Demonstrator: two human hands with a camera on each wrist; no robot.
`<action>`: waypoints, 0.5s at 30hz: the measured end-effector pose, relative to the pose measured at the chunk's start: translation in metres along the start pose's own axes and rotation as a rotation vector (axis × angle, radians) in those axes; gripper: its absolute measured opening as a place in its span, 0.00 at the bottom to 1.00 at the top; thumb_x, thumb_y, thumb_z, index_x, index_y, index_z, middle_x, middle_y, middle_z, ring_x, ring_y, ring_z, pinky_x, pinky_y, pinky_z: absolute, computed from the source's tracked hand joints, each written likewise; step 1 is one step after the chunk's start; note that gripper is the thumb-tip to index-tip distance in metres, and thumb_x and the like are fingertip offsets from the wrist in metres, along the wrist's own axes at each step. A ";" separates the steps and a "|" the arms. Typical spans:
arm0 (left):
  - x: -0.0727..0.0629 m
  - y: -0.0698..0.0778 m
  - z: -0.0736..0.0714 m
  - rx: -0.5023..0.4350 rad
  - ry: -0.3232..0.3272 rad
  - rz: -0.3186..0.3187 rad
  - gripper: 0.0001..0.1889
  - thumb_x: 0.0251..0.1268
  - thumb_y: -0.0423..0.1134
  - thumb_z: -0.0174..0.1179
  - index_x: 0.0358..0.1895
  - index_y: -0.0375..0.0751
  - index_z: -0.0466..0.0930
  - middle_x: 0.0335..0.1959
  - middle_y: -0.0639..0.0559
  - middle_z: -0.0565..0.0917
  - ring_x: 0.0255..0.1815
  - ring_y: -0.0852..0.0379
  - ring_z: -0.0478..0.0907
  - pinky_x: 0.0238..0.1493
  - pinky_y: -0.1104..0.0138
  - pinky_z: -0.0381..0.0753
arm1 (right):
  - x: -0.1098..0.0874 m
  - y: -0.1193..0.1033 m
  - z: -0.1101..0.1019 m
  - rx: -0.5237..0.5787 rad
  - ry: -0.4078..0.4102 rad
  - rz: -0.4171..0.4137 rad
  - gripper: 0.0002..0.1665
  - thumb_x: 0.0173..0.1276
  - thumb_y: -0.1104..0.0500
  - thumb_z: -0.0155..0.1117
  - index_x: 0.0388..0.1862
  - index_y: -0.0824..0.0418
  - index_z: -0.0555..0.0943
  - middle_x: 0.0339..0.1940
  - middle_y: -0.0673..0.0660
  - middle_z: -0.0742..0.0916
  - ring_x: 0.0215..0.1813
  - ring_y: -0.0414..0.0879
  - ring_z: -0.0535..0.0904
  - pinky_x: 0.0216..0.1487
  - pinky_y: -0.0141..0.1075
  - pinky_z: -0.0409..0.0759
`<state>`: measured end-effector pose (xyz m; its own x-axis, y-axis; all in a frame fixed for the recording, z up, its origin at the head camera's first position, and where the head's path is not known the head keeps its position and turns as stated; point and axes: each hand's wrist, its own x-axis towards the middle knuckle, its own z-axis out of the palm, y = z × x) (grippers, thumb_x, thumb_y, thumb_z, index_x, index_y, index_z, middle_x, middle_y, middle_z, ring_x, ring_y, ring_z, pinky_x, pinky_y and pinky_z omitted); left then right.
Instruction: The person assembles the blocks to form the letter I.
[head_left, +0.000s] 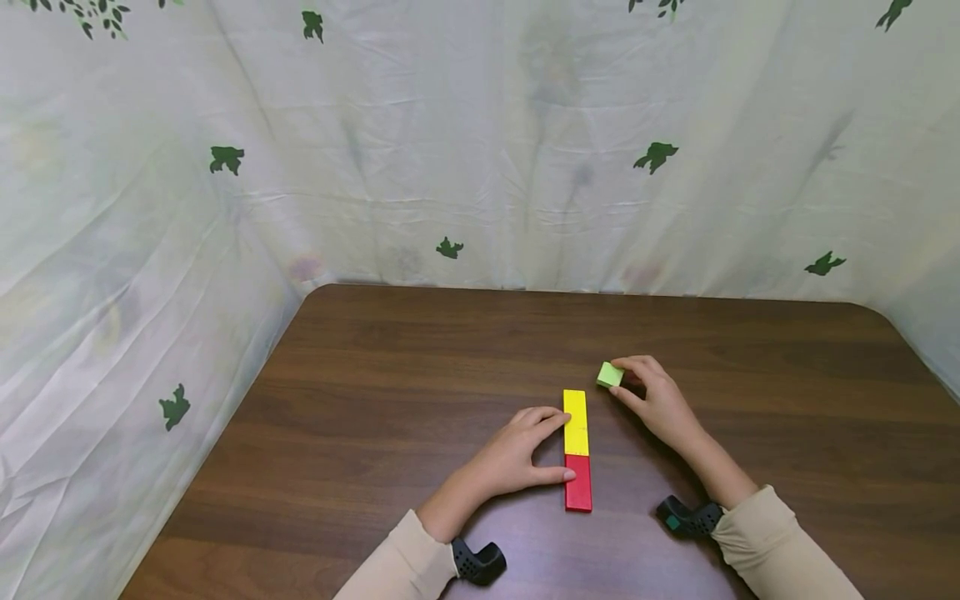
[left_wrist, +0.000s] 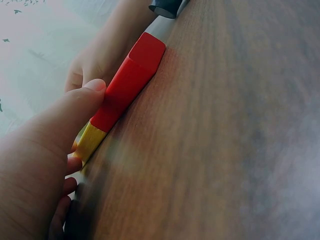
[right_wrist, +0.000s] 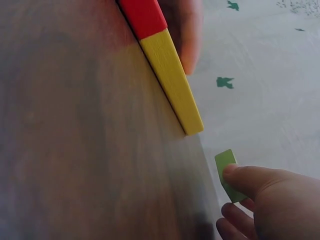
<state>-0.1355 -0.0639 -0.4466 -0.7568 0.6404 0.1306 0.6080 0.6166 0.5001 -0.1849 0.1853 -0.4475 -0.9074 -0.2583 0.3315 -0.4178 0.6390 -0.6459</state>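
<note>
A yellow block [head_left: 576, 422] and a red block [head_left: 578, 483] lie end to end on the table, in one straight line running away from me. My left hand [head_left: 517, 454] reaches in from the left, thumb touching the red block and index fingertip touching the yellow one. In the left wrist view its thumb rests on the red block [left_wrist: 129, 80]. Just past the far end of the yellow block, my right hand [head_left: 660, 404] pinches a small light green block [head_left: 610, 375] between thumb and fingers. The right wrist view shows that green block [right_wrist: 226, 162] apart from the yellow block [right_wrist: 172, 82].
The brown wooden table [head_left: 420, 350] extends around the blocks, with rounded far corners. Behind it and at the left hangs a pale cloth [head_left: 480, 167] with green leaf-like prints. Black wrist devices sit on both forearms, the left one [head_left: 480, 563] close to the tabletop.
</note>
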 end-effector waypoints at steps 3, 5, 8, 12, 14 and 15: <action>0.000 0.000 0.000 -0.001 -0.001 0.000 0.38 0.52 0.62 0.57 0.65 0.49 0.63 0.60 0.55 0.65 0.60 0.57 0.59 0.57 0.64 0.63 | 0.002 -0.001 0.002 0.007 -0.003 0.001 0.23 0.57 0.63 0.65 0.53 0.65 0.74 0.48 0.60 0.74 0.46 0.52 0.74 0.47 0.47 0.74; 0.000 -0.001 0.001 0.000 0.000 0.003 0.38 0.52 0.62 0.57 0.65 0.48 0.63 0.60 0.55 0.65 0.60 0.57 0.60 0.57 0.64 0.63 | 0.003 -0.001 0.004 0.009 -0.004 0.000 0.23 0.57 0.63 0.65 0.53 0.65 0.74 0.48 0.60 0.74 0.45 0.53 0.74 0.47 0.47 0.74; 0.000 -0.001 0.001 0.001 0.003 0.005 0.38 0.52 0.62 0.57 0.65 0.48 0.63 0.60 0.55 0.65 0.60 0.57 0.60 0.57 0.64 0.64 | 0.005 -0.002 0.005 0.012 -0.006 0.002 0.23 0.57 0.63 0.65 0.53 0.65 0.74 0.48 0.60 0.74 0.46 0.53 0.74 0.47 0.47 0.74; 0.000 -0.001 0.001 -0.001 0.006 0.007 0.37 0.52 0.62 0.57 0.65 0.48 0.63 0.60 0.55 0.66 0.60 0.57 0.60 0.57 0.64 0.64 | 0.007 -0.002 0.006 0.015 -0.012 0.003 0.24 0.57 0.63 0.65 0.53 0.65 0.74 0.48 0.60 0.74 0.47 0.53 0.74 0.48 0.47 0.73; 0.000 -0.001 0.001 -0.002 0.006 0.007 0.37 0.52 0.62 0.57 0.65 0.48 0.63 0.60 0.55 0.66 0.60 0.57 0.60 0.57 0.64 0.64 | 0.008 -0.002 0.007 0.014 -0.016 0.002 0.24 0.57 0.63 0.65 0.54 0.65 0.73 0.48 0.60 0.74 0.48 0.53 0.73 0.49 0.46 0.73; 0.000 -0.001 0.001 -0.002 0.006 0.007 0.37 0.52 0.62 0.57 0.65 0.48 0.63 0.60 0.55 0.66 0.60 0.57 0.60 0.57 0.64 0.64 | 0.008 -0.002 0.007 0.014 -0.017 0.002 0.24 0.58 0.63 0.65 0.54 0.65 0.73 0.48 0.60 0.74 0.48 0.53 0.73 0.49 0.46 0.73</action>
<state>-0.1362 -0.0642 -0.4477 -0.7539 0.6420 0.1393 0.6129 0.6111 0.5009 -0.1917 0.1766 -0.4481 -0.9087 -0.2695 0.3187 -0.4167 0.6294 -0.6559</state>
